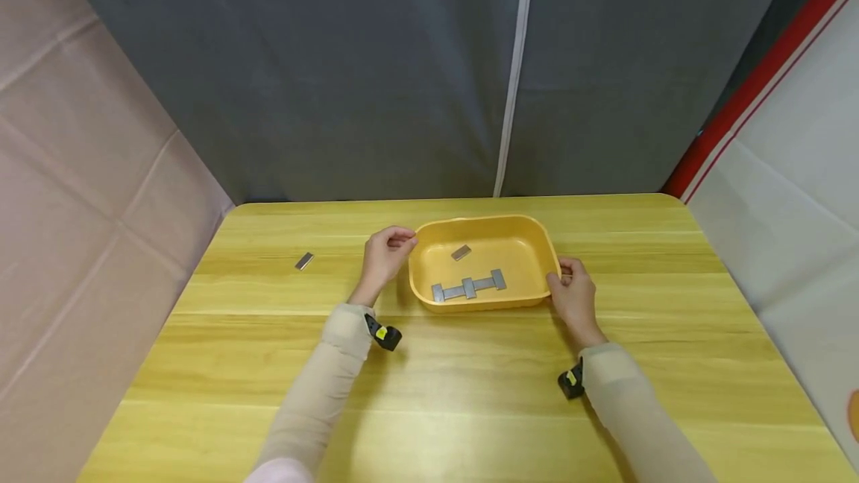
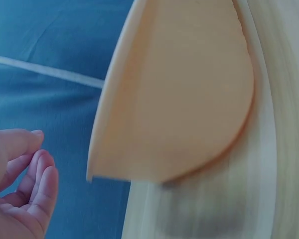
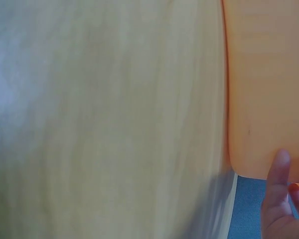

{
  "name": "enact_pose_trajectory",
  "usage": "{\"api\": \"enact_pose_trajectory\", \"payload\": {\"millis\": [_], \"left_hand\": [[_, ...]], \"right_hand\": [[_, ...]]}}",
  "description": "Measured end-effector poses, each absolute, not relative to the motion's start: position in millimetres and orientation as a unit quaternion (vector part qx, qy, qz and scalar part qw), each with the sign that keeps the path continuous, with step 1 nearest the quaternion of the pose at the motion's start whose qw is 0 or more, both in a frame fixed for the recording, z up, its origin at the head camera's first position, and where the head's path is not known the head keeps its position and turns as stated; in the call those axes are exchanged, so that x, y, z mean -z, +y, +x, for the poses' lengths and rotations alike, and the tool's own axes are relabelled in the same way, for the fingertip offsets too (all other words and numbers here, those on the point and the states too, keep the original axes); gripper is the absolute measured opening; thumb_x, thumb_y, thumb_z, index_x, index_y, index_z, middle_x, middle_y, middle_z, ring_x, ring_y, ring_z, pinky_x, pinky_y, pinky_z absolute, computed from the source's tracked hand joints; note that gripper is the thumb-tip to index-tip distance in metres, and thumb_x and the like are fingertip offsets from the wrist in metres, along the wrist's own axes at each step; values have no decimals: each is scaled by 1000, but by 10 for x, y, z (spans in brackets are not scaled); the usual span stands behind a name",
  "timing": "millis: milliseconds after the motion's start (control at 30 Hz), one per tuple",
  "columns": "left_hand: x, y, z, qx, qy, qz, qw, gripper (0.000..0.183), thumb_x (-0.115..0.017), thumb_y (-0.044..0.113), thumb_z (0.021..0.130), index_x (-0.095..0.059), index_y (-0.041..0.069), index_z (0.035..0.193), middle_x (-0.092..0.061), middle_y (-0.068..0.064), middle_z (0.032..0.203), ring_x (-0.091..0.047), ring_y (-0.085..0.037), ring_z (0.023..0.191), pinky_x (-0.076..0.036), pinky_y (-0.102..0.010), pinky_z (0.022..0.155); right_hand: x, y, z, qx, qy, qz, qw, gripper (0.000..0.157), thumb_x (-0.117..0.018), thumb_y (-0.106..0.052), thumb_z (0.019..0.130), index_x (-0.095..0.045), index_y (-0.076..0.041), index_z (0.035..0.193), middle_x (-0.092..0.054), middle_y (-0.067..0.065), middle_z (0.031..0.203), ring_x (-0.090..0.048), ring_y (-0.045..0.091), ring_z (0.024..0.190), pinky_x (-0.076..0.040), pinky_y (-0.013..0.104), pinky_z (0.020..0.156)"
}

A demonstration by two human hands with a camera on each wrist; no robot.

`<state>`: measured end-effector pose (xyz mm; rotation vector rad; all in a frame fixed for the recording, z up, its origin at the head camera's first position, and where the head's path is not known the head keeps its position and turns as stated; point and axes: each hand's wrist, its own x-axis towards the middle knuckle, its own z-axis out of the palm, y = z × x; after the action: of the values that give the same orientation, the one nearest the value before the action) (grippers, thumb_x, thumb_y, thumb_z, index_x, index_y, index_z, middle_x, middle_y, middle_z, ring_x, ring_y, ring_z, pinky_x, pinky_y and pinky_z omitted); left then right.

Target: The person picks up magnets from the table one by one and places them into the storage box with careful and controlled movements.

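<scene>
A yellow plastic basin [image 1: 490,305] stands on the table toward its far side. My right hand [image 1: 573,294] grips its right end, the thumb on the outer wall in the right wrist view and the other fingers at the rim. At the opposite end is my left hand [image 1: 387,253], its fingertips close by the rim; the left wrist view shows a gap between those loosely bent fingers and the basin wall [image 2: 189,89]. Inside lie several flat grey metal pieces [image 1: 468,288] in a joined-looking row. Behind them rests a small metal block [image 1: 461,253].
Another small metal block [image 1: 304,261] lies on the wooden table [image 1: 443,408], left of my left hand. A dark grey curtain [image 1: 376,95] hangs right behind the far edge. Pale cloth walls border the left and right sides.
</scene>
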<state>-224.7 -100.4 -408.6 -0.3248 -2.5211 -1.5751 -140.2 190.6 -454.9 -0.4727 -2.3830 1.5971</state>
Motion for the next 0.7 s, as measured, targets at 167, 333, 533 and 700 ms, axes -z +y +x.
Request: {"api": "enact_pose_trajectory", "payload": {"millis": [167,333,533,700], "left_hand": [[4127,-1169,-2237,523,-844,-91,76,14,-63,10,81,-66,-1,90,-64,-12,83,-59,-21,75,-49,-29,71],[4181,-1321,-2214,532,-840,-74,74,15,-63,10,81,-65,-1,91,-63,-13,85,-59,-21,76,-49,-29,71],[4225,-1470,-2186,530,-843,-65,58,19,-62,13,83,-64,-2,94,-62,-13,88,-58,-22,79,-48,-31,73],[4266,-1600,-2157,539,-840,-55,36,23,-62,18,84,-63,-1,97,-61,-15,93,-58,-24,84,-48,-31,74]], "right_hand": [[4560,1910,-1410,-545,-814,-162,114,33,-46,-4,85,-45,6,117,-52,20,103,-55,21,75,-50,26,50],[4562,1910,-1412,-546,-814,-160,115,33,-46,-4,86,-45,6,117,-52,20,104,-56,23,77,-50,25,50],[4556,1905,-1408,-548,-812,-160,118,32,-46,-4,85,-45,6,116,-53,21,103,-56,25,78,-50,24,49],[4556,1901,-1407,-546,-814,-161,115,32,-46,-4,86,-45,6,116,-52,20,103,-56,26,79,-51,26,50]]}}
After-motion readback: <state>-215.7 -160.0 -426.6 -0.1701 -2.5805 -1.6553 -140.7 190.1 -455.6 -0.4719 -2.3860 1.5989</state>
